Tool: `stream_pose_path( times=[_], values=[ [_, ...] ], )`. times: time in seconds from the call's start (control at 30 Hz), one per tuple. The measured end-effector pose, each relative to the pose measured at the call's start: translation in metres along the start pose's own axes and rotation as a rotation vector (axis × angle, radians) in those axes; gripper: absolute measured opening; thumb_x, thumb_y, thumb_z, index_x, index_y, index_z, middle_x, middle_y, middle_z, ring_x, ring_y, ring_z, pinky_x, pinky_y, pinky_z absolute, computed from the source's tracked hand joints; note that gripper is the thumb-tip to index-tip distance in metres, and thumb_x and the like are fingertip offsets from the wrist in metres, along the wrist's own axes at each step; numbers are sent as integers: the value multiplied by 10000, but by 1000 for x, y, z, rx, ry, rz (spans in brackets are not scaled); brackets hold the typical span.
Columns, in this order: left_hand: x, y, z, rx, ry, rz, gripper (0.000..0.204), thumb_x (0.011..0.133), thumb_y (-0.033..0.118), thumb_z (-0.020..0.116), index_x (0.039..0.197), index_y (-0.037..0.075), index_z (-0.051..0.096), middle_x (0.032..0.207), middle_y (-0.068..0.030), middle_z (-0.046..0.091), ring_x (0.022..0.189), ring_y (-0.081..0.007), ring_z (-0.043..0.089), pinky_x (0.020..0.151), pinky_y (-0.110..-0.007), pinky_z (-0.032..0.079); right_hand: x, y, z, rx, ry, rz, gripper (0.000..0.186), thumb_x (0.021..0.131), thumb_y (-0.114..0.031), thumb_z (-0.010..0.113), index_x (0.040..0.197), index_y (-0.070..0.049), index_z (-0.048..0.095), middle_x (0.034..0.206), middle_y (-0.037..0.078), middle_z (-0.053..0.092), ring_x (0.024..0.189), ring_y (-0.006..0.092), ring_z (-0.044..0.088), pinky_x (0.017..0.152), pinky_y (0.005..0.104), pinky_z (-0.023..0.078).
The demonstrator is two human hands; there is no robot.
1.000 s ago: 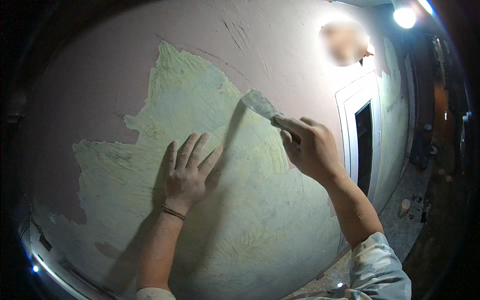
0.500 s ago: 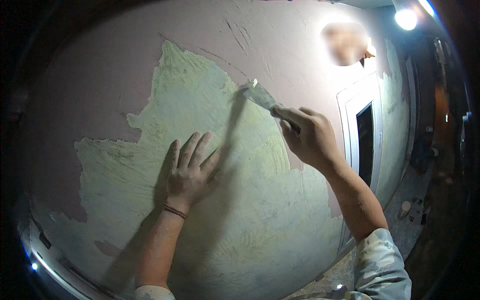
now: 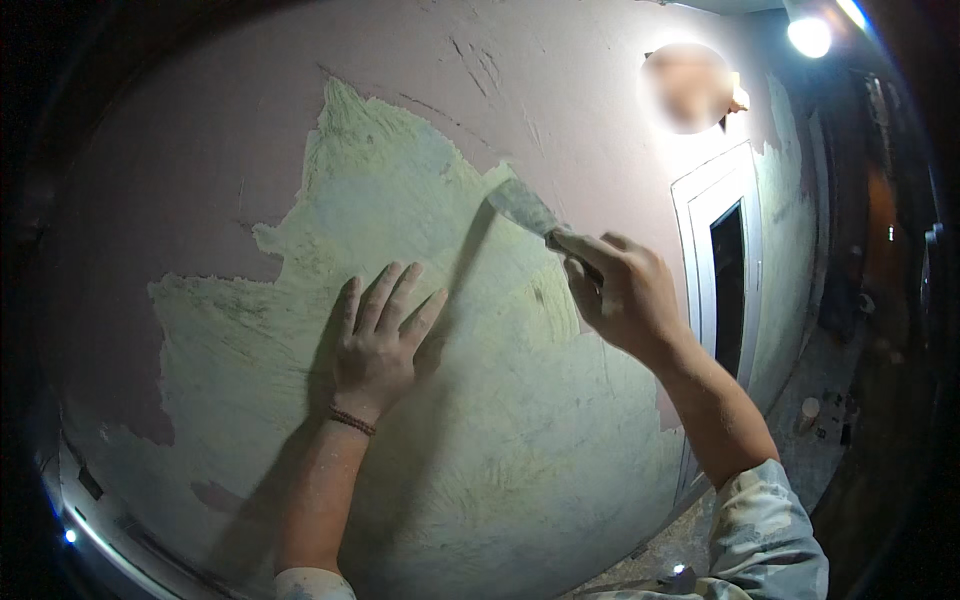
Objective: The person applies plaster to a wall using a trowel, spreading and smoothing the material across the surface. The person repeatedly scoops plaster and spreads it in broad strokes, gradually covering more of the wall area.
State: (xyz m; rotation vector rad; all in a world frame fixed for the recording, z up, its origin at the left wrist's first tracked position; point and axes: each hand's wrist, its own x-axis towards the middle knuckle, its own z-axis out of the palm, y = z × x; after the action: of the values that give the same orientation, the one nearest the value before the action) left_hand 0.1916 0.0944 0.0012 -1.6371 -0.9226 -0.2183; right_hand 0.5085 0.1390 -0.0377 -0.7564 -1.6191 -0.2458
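My right hand (image 3: 632, 295) is wrapped round the handle of a scraper (image 3: 522, 207), a flat, dusty grey blade. Its blade edge lies at the border where the pinkish coating (image 3: 590, 110) meets the bared pale green patch (image 3: 400, 190) of the wall. My left hand (image 3: 378, 335), dusty and with a beaded bracelet at the wrist, is spread on the green surface, left of and below the scraper. The patch has a ragged outline, with coating along its top and left side. Some of the handle is hidden by my fingers.
At the right a white-framed opening (image 3: 705, 260) with a dark middle is set in the wall. A bright lamp (image 3: 810, 38) shines at the upper right. A pale cup-like container (image 3: 809, 412) stands on the floor at the right, near small dark bits.
The scraper and my right hand have shifted slightly down and right. A pale flake at the blade's corner no longer shows, and the bared edge there looks wider. My left hand stays put.
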Motion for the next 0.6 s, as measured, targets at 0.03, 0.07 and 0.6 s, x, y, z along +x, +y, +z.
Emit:
stream_pose_path(
  times=[0.03, 0.07, 0.6],
  values=[
    [1, 0, 1, -12, 7, -6, 481, 1057, 494, 546, 1504, 320, 581, 1627, -59, 458, 1540, -276, 388, 1284, -608, 279, 1, -5, -1, -40, -71, 70, 304, 979, -86, 650, 1251, -152, 767, 838, 152, 738, 647, 240, 712, 564, 381, 571],
    [-1, 0, 0, -20, -3, -11, 475, 1061, 492, 539, 1501, 318, 586, 1623, -61, 465, 1539, -277, 391, 1283, -607, 280, 1, -10, -4, -80, -167, 158, 301, 978, -84, 652, 1247, -155, 767, 835, 153, 736, 655, 243, 716, 569, 381, 572],
    [-2, -3, 6, -38, 66, 20, 559, 1081, 463, 480, 1622, 356, 392, 1634, -49, 461, 1545, -269, 387, 1271, -619, 308, 16, -13, -4, 105, 99, -101, 286, 981, -81, 630, 1217, -105, 790, 888, 164, 770, 712, 255, 743, 614, 377, 589]
  ],
)
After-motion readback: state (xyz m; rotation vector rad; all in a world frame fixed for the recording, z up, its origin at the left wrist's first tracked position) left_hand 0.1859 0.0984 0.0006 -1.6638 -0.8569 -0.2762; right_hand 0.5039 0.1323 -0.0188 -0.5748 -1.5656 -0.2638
